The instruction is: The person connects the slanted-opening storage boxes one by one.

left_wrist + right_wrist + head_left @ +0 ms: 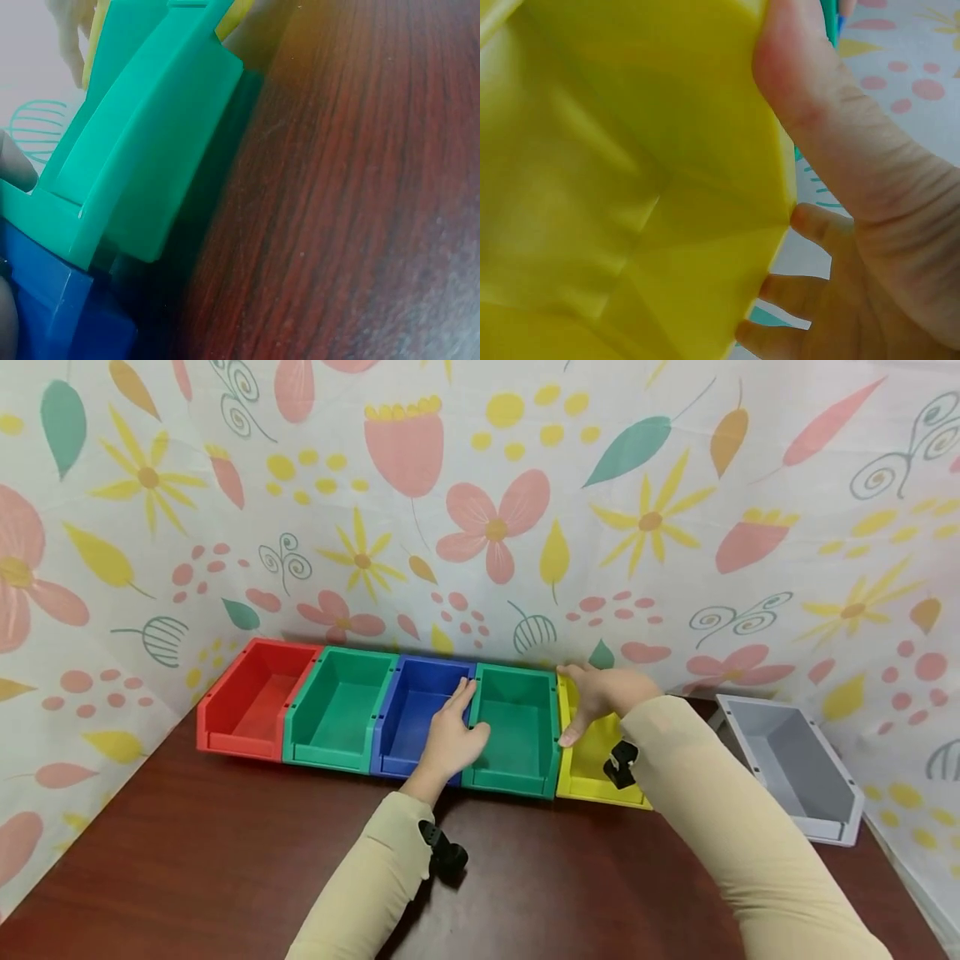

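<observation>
Several open-fronted plastic storage bins stand side by side in a row. My left hand (450,735) straddles the adjoining walls of the blue bin (423,718) and the green bin (512,735) to its right, fingers on the blue side and thumb on the green side. In the left wrist view, the thumb (16,165) reaches over the green rim. My right hand (603,689) grips the back left corner of the yellow bin (596,760). Its thumb lies on the left wall, and in the right wrist view its fingertips (780,296) touch the outside of the back wall.
At the row's left end are a red bin (262,702) and another green bin (341,710). A grey bin (795,768) sits apart at the right, turned at an angle. Behind the row hangs a patterned cloth (495,527). The brown table (247,860) extends in front.
</observation>
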Tool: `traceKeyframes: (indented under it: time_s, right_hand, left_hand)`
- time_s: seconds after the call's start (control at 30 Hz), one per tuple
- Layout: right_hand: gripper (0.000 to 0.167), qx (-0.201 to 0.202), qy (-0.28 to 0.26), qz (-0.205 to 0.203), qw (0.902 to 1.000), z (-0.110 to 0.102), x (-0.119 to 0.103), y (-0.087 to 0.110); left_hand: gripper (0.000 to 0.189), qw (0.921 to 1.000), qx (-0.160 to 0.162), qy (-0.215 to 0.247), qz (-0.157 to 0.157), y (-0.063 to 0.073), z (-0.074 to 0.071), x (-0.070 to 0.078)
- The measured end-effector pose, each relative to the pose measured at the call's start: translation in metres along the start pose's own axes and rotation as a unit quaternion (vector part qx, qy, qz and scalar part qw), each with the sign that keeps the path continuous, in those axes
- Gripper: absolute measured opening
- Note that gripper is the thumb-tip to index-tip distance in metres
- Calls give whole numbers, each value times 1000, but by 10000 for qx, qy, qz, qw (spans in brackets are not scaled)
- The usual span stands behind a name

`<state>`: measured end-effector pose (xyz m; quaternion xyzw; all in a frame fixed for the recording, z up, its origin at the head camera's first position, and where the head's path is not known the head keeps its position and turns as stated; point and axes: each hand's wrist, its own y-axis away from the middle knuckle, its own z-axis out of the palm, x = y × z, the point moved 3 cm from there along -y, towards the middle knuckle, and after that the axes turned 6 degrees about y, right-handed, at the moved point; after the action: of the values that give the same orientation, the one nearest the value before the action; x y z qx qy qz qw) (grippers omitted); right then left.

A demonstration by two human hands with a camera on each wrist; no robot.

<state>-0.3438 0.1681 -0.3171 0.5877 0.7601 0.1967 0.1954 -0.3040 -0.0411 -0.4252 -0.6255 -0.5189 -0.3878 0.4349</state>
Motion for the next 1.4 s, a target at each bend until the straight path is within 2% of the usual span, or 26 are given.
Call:
traceKeyframes:
  time_s: [0.4,0.57,0.73,0.87,1.07,1.23,1.4]
  right_hand:
    - [131,25,142,49,9999,8,1,-4]
    - [131,75,352,58,9993,3,3,-3]
    - [129,149,186,-37,9997,9,12,-5]
    - [123,681,-40,-307,9972,30,29,-4]
    - [109,1674,-377,-727,9825,55,51,13]
    - [98,2190,-447,-505,9734,60,72,33]
    - [90,2532,-440,-274,9660,63,100,58]
  left_hand:
    - [69,10000,11,-67,28,-1,0,-2]
    - [69,10000,-50,-18,48,-2,0,5]
    - [68,10000,-57,-43,-27,-1,1,5]
    - [65,9995,24,-308,-106,3,4,1]
    - [62,9988,28,-445,-222,7,3,3]
    - [62,9979,126,-584,-235,11,-8,2]
    - [61,9971,139,-716,-234,13,-19,0]
